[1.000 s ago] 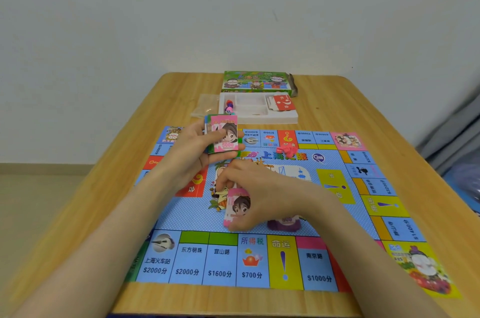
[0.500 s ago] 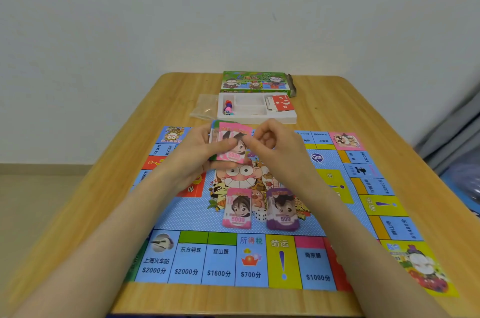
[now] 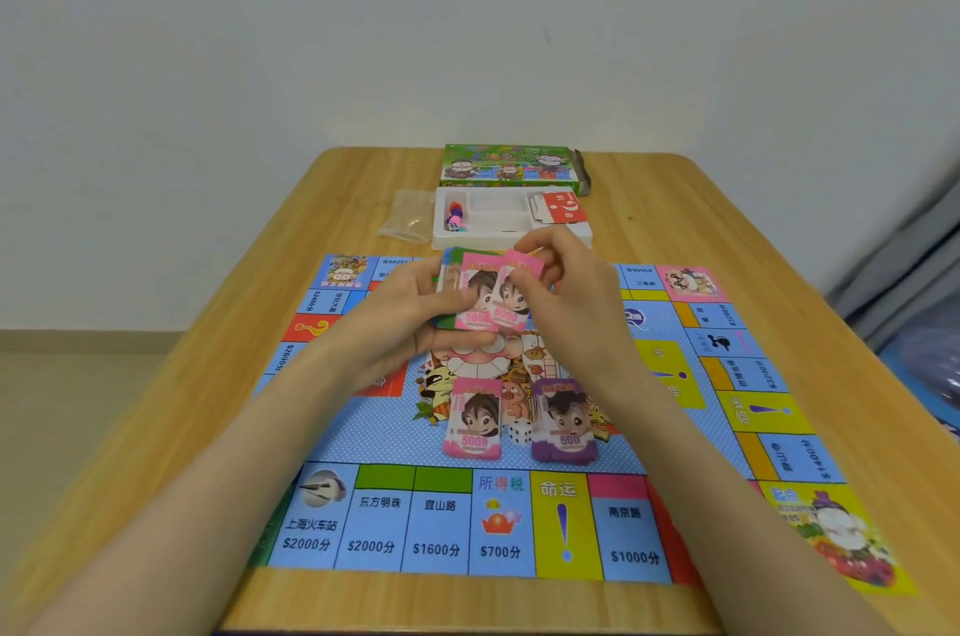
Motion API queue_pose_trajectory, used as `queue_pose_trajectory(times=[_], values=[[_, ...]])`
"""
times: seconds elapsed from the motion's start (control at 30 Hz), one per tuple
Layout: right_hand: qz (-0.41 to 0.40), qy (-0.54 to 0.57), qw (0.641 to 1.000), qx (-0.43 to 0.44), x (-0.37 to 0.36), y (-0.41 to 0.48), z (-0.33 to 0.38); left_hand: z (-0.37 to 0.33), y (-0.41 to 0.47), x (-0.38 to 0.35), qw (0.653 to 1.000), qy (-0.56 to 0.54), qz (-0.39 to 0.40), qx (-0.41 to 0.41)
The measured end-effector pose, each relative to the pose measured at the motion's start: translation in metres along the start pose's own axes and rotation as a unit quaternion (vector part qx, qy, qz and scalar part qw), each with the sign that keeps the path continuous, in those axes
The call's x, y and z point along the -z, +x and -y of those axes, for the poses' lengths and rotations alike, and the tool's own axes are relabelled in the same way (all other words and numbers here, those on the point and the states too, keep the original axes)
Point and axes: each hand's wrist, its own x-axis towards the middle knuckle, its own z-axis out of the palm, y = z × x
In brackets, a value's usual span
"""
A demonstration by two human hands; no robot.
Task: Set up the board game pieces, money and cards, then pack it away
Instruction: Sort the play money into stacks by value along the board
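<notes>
The colourful game board (image 3: pixel 363 521) lies flat on the wooden table. My left hand (image 3: pixel 415 308) holds a stack of play money (image 3: pixel 475 292) above the board's far half, pink 5000 notes on top. My right hand (image 3: pixel 566 287) pinches the top pink note (image 3: pixel 519 295), slid partly to the right off the stack. On the board's middle lie a pink 5000 pile (image 3: pixel 474 419) and a purple 500 pile (image 3: pixel 563 422), with a white die (image 3: pixel 519 431) between them.
Behind the board stands a white plastic tray (image 3: pixel 511 240) holding small coloured pawns (image 3: pixel 455 219) and red question-mark cards (image 3: pixel 563 209). A clear bag (image 3: pixel 408 219) lies to its left. The green game box (image 3: pixel 509 165) sits at the table's far edge.
My right hand came up from the pink pile on the board to the stack in my left hand and now draws the top pink note sideways.
</notes>
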Motion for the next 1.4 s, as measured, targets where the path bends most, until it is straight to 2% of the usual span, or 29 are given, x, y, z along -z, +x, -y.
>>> queue_pose_trajectory(times=[0.13, 0.23, 0.37, 0.47, 0.6, 1.0, 1.17, 1.33, 1.4], values=[[-0.018, 0.060, 0.998, -0.029, 0.002, 0.001, 0.002, 0.001, 0.003, 0.003, 0.999, 0.012, -0.041, -0.019], [0.005, 0.109, 0.991, -0.079, 0.005, 0.002, 0.005, 0.002, 0.005, 0.005, 0.997, 0.016, -0.072, -0.027], [0.143, 0.110, 0.976, -0.125, 0.012, 0.003, 0.011, 0.002, 0.006, 0.008, 0.994, 0.013, -0.104, -0.042], [0.258, 0.058, 0.959, -0.102, 0.011, 0.001, 0.011, 0.002, 0.005, 0.009, 0.993, 0.009, -0.107, -0.048], [0.346, 0.001, 0.934, -0.085, 0.006, -0.002, 0.010, 0.002, 0.006, 0.009, 0.993, 0.008, -0.114, -0.041], [0.365, -0.112, 0.924, -0.023, -0.003, -0.008, 0.005, 0.000, 0.004, 0.006, 0.994, 0.014, -0.104, -0.040], [0.369, -0.099, 0.924, -0.015, 0.000, -0.009, 0.007, 0.001, 0.004, 0.007, 0.993, 0.017, -0.108, -0.041], [0.456, -0.135, 0.879, 0.024, 0.003, -0.014, 0.011, -0.001, 0.003, 0.006, 0.993, 0.003, -0.112, -0.045], [0.467, -0.162, 0.868, 0.047, 0.001, -0.016, 0.010, -0.002, 0.002, 0.004, 0.992, 0.003, -0.116, -0.043]])
